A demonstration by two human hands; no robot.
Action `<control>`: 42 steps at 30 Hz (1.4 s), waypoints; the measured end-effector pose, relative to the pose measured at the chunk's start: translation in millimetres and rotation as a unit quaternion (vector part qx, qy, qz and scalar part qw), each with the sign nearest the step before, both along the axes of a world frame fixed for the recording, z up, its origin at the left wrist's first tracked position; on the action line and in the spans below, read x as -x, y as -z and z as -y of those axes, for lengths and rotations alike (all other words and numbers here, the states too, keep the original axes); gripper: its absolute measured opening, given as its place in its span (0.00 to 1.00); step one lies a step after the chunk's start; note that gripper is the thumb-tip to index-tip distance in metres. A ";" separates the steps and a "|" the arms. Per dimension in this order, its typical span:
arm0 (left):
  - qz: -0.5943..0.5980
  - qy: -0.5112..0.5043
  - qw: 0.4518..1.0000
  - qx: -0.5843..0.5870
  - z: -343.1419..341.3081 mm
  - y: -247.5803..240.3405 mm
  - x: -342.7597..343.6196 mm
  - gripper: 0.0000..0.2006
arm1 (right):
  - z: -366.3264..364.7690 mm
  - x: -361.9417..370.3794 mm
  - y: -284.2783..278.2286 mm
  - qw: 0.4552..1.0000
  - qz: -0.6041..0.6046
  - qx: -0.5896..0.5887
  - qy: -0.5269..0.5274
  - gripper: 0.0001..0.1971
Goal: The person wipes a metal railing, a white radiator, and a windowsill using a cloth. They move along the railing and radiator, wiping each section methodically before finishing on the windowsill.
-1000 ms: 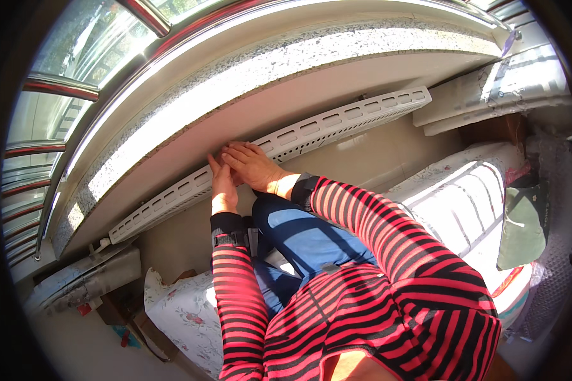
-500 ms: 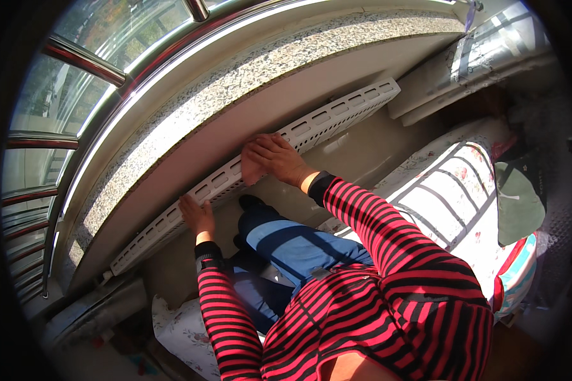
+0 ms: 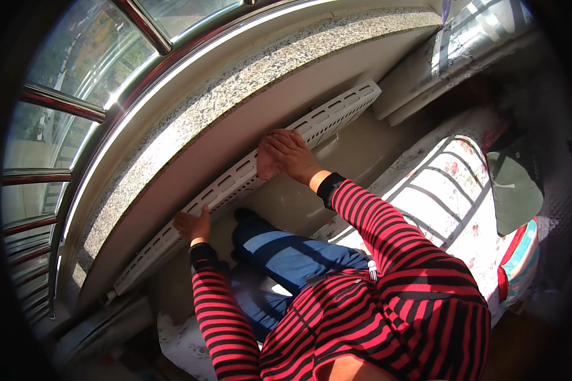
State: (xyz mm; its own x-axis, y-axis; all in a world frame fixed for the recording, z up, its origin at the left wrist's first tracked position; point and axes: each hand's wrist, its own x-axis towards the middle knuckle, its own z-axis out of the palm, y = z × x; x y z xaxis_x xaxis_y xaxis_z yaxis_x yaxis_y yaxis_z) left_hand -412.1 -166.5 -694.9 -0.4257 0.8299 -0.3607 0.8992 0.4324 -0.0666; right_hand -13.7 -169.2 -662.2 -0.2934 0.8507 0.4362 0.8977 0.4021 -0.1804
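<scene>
A window (image 3: pixel 57 60) with metal rails (image 3: pixel 63 101) curves along the upper left, and below it a speckled sill (image 3: pixel 254 82) bends round, its lower edge overhanging a plain wall (image 3: pixel 254 124). Along the foot of that wall the white radiator (image 3: pixel 225 184) runs slantwise, from a near end at lower left to a far end at upper right, its top pierced by long slots and its side by small holes. The right hand (image 3: pixel 289 151) lies over the middle of it, fingers together and nearly flat, holding a pink cloth (image 3: pixel 266 162) against the top edge; part of the cloth shows beyond the fingertips on the left. The left hand (image 3: pixel 192 224) rests farther down the radiator toward its near end, thumb spread from the fingers, with nothing seen in its hold. A length of slotted top separates the two, and another reaches from the right hand to the far end, which stops just beside a silvery slab (image 3: pixel 457 70). Between radiator and floral cover (image 3: pixel 454 168) a strip of floor (image 3: pixel 343 159) shows, narrowing toward the legs in blue trousers (image 3: pixel 286 244). Rail-like shadows stripe the cover, and a green cloth (image 3: pixel 516 190) hangs at its right edge.
</scene>
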 end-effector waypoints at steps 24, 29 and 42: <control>0.044 -0.018 0.998 0.032 3.3 13.2 17.9 0.62 | -45.6 -231.7 29.3 0.937 0.042 0.116 0.328 0.32; 0.033 0.019 0.999 -0.032 14.1 17.7 15.0 0.58 | -82.8 -265.7 51.0 0.926 0.039 0.122 0.356 0.33; 0.058 -0.009 0.998 -0.022 17.6 2.1 -3.7 0.59 | 5.2 61.1 23.9 0.987 -0.016 0.138 0.074 0.38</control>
State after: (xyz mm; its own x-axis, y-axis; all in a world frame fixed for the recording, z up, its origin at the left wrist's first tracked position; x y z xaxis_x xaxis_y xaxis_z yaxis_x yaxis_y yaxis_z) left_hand -408.4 -184.0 -697.0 -0.3988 0.8386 -0.3711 0.8916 0.4493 0.0571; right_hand -74.8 -174.4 -686.1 -0.1467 0.9712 0.1880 0.9347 0.1983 -0.2950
